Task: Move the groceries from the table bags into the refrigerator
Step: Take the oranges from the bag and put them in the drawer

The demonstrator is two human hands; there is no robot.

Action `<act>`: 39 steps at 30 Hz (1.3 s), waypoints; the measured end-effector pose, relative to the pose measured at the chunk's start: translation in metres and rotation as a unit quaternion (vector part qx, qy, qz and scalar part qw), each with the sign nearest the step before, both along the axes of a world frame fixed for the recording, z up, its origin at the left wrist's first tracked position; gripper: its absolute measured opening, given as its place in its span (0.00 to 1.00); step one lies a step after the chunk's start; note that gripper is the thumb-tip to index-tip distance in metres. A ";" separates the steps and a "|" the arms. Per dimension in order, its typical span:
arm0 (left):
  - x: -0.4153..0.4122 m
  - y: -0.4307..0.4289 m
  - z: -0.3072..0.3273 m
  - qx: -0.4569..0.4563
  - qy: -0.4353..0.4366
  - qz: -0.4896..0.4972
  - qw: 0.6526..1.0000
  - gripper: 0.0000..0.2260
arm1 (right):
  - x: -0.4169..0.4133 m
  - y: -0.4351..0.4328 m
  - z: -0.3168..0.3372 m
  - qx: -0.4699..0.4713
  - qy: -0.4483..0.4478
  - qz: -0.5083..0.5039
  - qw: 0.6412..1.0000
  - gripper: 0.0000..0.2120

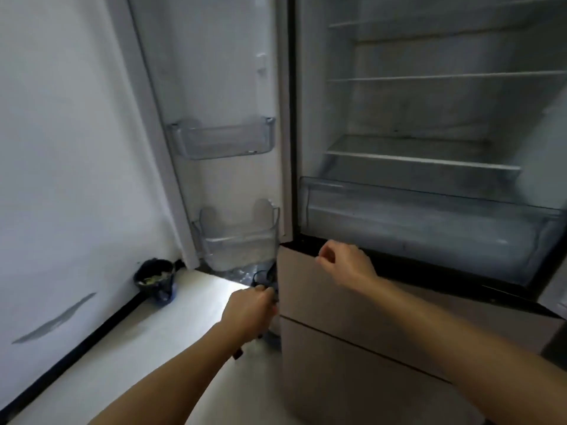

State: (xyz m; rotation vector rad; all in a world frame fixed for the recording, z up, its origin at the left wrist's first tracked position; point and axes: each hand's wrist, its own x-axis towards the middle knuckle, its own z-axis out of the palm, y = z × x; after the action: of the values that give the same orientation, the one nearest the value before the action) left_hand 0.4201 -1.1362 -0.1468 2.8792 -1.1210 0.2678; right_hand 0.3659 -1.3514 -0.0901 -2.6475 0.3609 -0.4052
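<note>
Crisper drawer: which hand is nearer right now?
Right. The right hand is just below the crisper drawer, near its front left corner, at the top edge of the beige drawer front. The left hand is lower and further left, holding a dark object.

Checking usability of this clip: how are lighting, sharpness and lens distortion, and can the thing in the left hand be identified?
Head view: fridge interior dim and grey, bright patch on the floor; whole frame soft; wide-angle lens slants the open door; the dark item gripped by the left hand is too blurred to identify.
</note>
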 end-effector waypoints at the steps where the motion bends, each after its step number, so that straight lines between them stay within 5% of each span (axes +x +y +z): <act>1: -0.009 0.021 -0.004 0.004 0.013 0.034 0.999 0.13 | 0.002 0.016 -0.003 -0.018 0.009 0.042 0.999 0.09; 9: -0.114 0.206 -0.049 0.028 0.075 0.276 0.958 0.11 | -0.008 0.192 -0.059 -0.128 0.043 0.350 0.927 0.13; 15: -0.208 0.352 -0.039 -0.012 0.087 0.423 0.902 0.09 | -0.043 0.352 -0.059 -0.147 0.005 0.481 0.864 0.14; 29: -0.407 0.689 -0.005 -0.057 0.049 0.618 0.783 0.08 | -0.174 0.755 -0.036 -0.141 -0.047 0.643 0.751 0.11; 39: -0.431 0.855 -0.023 -0.076 0.050 0.656 0.749 0.08 | -0.173 0.947 -0.043 -0.187 -0.033 0.694 0.694 0.10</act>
State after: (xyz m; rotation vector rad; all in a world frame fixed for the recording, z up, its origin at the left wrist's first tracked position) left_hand -0.0104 -0.2808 -0.1699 2.8531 1.0538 0.1808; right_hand 0.1924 -0.4049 -0.1333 -2.3665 -1.8205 -0.0180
